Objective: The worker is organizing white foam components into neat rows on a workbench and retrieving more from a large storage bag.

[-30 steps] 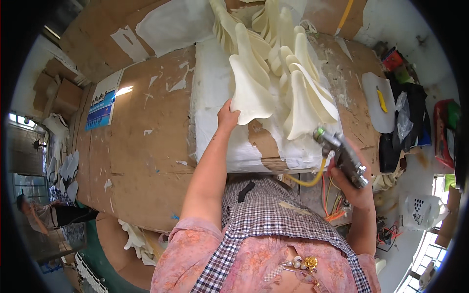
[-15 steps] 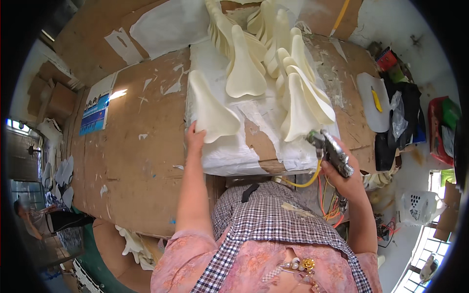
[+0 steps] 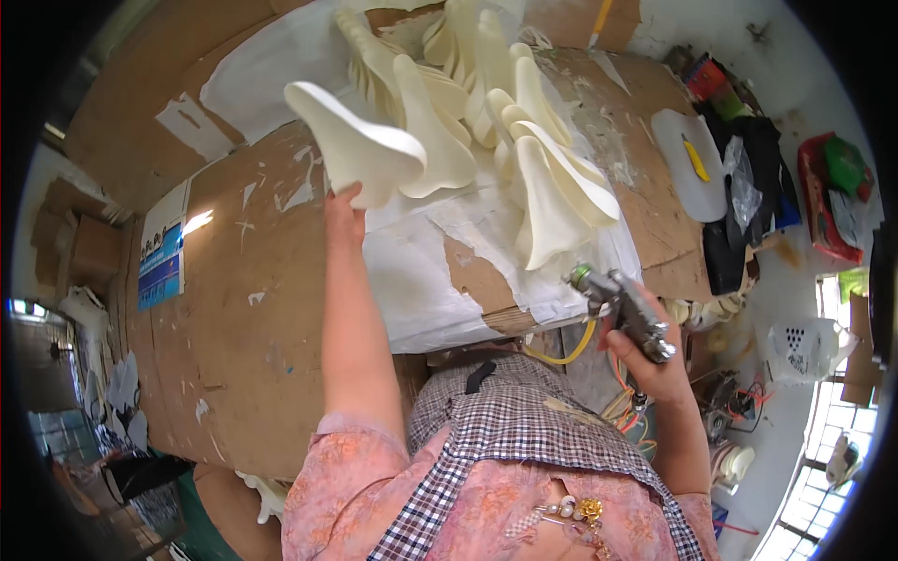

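My left hand [image 3: 346, 217] reaches far out and grips the wide end of a cream foam bicycle saddle pad [image 3: 360, 154] at its edge. That pad is tilted, its narrow end pointing up and left, and it overlaps another saddle pad [image 3: 430, 140] in the rows behind. In my right hand [image 3: 657, 355] is a metal spray gun [image 3: 629, 316] with a green ring near its nozzle, pointing toward the nearer group of pads. Those overlapping pads [image 3: 552, 210] lean on one another, just beyond the nozzle. The trigger finger is partly hidden by the gun.
White paper [image 3: 402, 271], torn in places, covers part of the cardboard-topped table [image 3: 262, 346]. A yellow hose [image 3: 566, 355] loops at the table's front edge. Toward the right lie a yellow cutter [image 3: 695, 161], dark cloth [image 3: 725, 252] and a red container [image 3: 823, 234]; a white basket [image 3: 800, 351] hangs beyond.
My left hand has carried its saddle pad away from the table's near part, toward the far rows. The spray gun stays in my right hand, slightly turned. The whole view has shifted somewhat.
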`<act>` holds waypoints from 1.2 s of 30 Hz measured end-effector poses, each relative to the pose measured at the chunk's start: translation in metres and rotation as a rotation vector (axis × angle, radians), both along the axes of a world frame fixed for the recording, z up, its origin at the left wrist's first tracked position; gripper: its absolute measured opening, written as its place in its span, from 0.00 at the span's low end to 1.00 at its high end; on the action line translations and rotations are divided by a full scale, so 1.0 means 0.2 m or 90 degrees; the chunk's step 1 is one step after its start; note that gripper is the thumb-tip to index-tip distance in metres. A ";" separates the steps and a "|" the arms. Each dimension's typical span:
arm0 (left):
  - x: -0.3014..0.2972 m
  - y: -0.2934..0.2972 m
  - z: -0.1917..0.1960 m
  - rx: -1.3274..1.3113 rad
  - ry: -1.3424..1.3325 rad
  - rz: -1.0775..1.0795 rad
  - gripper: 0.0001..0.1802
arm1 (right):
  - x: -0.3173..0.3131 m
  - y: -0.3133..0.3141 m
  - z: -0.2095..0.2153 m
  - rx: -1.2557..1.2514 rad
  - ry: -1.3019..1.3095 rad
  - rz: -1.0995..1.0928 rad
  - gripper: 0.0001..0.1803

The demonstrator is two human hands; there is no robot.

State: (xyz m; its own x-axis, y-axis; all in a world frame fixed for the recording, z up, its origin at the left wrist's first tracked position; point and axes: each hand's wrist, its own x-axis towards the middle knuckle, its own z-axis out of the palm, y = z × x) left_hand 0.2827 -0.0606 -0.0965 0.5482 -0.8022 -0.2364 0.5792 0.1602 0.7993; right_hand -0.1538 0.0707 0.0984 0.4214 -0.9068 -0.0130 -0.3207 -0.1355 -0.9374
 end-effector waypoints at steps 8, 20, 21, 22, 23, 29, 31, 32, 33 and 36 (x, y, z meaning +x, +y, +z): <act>-0.23 -0.28 -0.33 0.039 0.144 -0.037 0.29 | 0.01 0.01 0.24 -0.025 -0.196 -0.070 0.34; -0.42 -0.27 -0.32 0.324 -0.257 -0.021 0.30 | -0.55 0.30 0.21 0.080 -0.111 -0.066 0.39; -0.42 -0.21 -0.31 0.328 -0.258 -0.014 0.30 | -0.58 0.33 0.21 0.092 -0.112 -0.089 0.37; -0.42 -0.15 -0.32 0.255 -0.212 0.028 0.28 | -0.62 0.31 0.21 0.094 -0.113 -0.082 0.37; -0.40 -0.08 -0.33 0.181 -0.168 0.071 0.26 | -0.67 0.30 0.21 0.107 -0.018 -0.074 0.35; -0.51 0.56 -0.17 0.035 -0.014 0.051 0.30 | -0.73 0.23 0.20 0.027 -0.063 -0.102 0.34; -0.58 0.70 -0.29 -0.105 0.143 -0.014 0.28 | -0.78 0.26 0.17 0.030 -0.188 -0.132 0.36; -0.68 0.68 -0.29 -0.108 0.141 -0.015 0.28 | -0.81 0.26 0.17 0.025 -0.218 -0.139 0.36; -0.76 0.65 -0.30 -0.164 0.209 -0.071 0.29 | -0.84 0.27 0.16 0.016 -0.205 -0.142 0.37; -0.96 0.54 -0.39 -0.269 0.253 -0.186 0.32 | -0.86 0.26 0.17 0.020 -0.127 -0.075 0.36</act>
